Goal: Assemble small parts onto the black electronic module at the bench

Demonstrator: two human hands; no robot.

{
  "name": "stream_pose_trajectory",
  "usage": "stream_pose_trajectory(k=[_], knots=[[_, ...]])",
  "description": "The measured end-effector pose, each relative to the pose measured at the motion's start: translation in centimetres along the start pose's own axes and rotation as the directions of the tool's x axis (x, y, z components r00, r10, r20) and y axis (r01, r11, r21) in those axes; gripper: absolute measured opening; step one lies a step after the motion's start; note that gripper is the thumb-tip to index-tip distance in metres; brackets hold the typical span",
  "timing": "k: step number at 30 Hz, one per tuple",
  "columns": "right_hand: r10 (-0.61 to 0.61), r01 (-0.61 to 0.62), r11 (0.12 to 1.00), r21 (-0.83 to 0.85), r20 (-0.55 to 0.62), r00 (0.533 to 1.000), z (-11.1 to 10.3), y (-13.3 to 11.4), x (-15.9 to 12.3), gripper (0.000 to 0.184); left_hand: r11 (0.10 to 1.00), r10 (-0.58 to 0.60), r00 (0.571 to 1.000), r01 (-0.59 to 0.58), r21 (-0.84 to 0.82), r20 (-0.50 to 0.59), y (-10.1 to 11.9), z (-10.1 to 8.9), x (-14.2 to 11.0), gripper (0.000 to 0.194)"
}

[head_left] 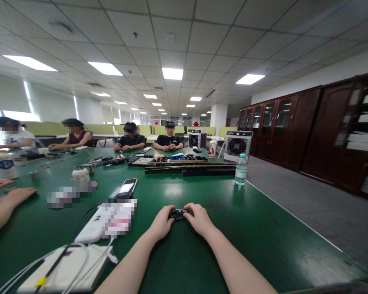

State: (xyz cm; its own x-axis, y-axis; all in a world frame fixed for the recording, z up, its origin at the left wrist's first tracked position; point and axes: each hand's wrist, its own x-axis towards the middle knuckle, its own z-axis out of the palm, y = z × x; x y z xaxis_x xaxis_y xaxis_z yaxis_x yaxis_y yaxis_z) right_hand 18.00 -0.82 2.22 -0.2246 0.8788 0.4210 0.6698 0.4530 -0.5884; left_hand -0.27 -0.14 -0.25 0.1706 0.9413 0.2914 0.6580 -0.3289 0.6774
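Note:
My left hand [162, 222] and my right hand [198, 218] rest on the green table [263, 228], fingers curled inward toward each other. Between their fingertips they pinch a small black part [177, 213] from both sides, just above the tabletop. What the part is cannot be made out at this size.
A phone [126, 188], a white power bank [90, 230] and a white box with cables [64, 271] lie to my left. A water bottle [241, 169] stands by the right edge, beyond it long black rails [190, 168]. Several people sit around the table; another person's hands [6, 196] lie at far left.

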Motion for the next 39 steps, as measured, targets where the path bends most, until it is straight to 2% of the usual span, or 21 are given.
stream_pose_trajectory(k=[8,12,26,34,39], knots=[[-0.142,0.143,0.990,0.011,-0.014,0.990,-0.2,-1.3,-0.3,0.013,1.000,0.013,1.000,-0.013,0.002,-0.001,0.0,0.0,0.1,0.041],[-0.163,0.163,0.987,0.002,-0.009,0.987,0.1,-1.3,-0.2,0.013,1.000,0.014,1.000,-0.014,0.005,0.003,-0.1,0.1,0.1,0.040],[-0.055,0.070,0.983,-0.170,0.094,0.994,1.3,-0.4,-0.3,0.016,0.999,0.024,1.000,-0.024,0.038,0.006,-0.3,0.2,0.2,0.040],[-0.006,0.013,0.999,-0.047,0.139,0.990,1.0,0.2,-0.2,0.028,0.999,0.039,0.999,-0.038,0.037,-0.009,-0.5,0.3,0.2,0.041],[0.025,-0.030,0.999,0.045,0.111,0.993,0.7,0.7,-0.1,0.039,0.999,0.032,0.999,-0.032,0.013,-0.013,-0.4,0.2,0.1,0.043]])
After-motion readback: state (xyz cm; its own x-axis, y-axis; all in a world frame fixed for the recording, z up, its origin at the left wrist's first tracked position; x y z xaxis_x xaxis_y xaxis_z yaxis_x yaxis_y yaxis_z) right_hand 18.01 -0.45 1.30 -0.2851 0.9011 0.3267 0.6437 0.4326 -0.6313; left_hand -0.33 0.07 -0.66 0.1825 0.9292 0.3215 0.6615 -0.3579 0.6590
